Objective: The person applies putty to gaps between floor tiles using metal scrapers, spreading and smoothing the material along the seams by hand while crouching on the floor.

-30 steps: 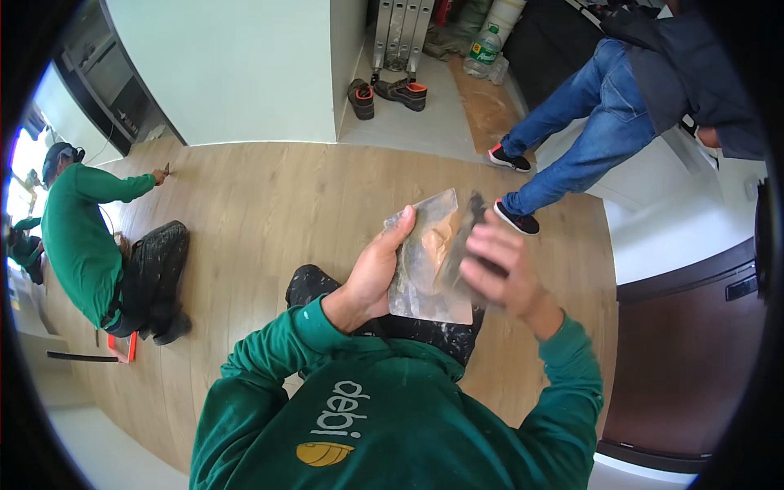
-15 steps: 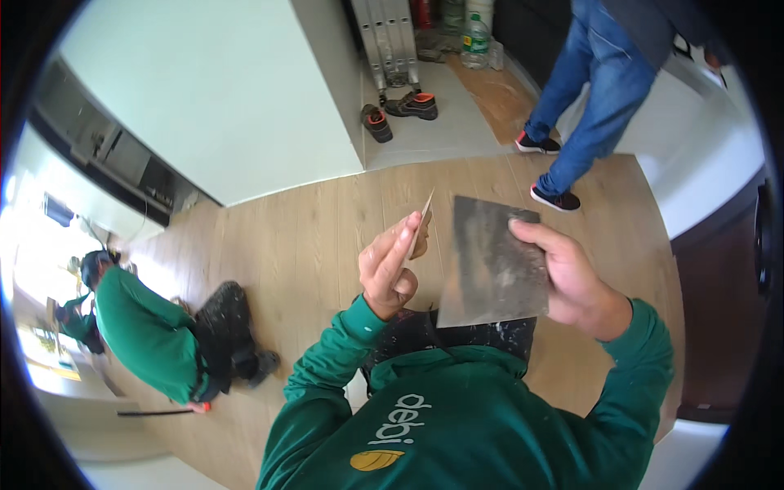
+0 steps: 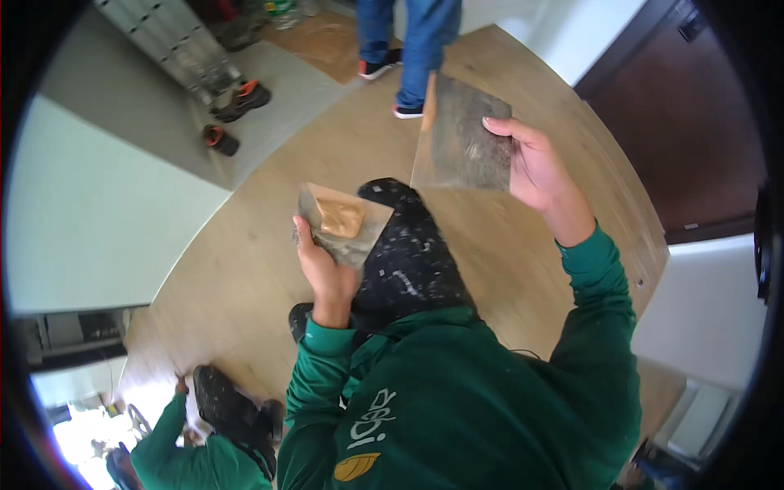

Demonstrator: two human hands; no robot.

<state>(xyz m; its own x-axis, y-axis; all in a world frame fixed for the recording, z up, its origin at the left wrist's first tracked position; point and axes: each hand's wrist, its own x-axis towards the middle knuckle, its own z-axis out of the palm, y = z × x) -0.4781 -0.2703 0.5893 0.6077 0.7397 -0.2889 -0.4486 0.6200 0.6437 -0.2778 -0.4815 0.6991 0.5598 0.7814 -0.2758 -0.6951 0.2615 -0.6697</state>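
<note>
My left hand [image 3: 328, 278] is closed on a small, thin scraper plate [image 3: 369, 219], its thumb along the near left edge. A lump of tan putty [image 3: 341, 217] lies on the face of that plate. Farther out to the right, my right hand [image 3: 541, 167] grips a larger thin grey scraper plate [image 3: 464, 139] by its right edge, with the thumb on top. Smears and dull patches mark this larger plate. The two plates are apart, and my paint-spattered dark trouser leg [image 3: 412, 261] shows below them.
A person in jeans [image 3: 425, 49] stands at the far side. At lower left another person in green [image 3: 204, 461] is low on the wood floor [image 3: 220, 269]. Orange-lined shoes [image 3: 245, 98] lie by a folded ladder [image 3: 175, 49]. A dark door [image 3: 678, 122] is at right.
The view has turned. The left plate, nearly edge-on before, now shows its face with putty. My right hand has moved the larger plate farther out, and my leg is forward.
</note>
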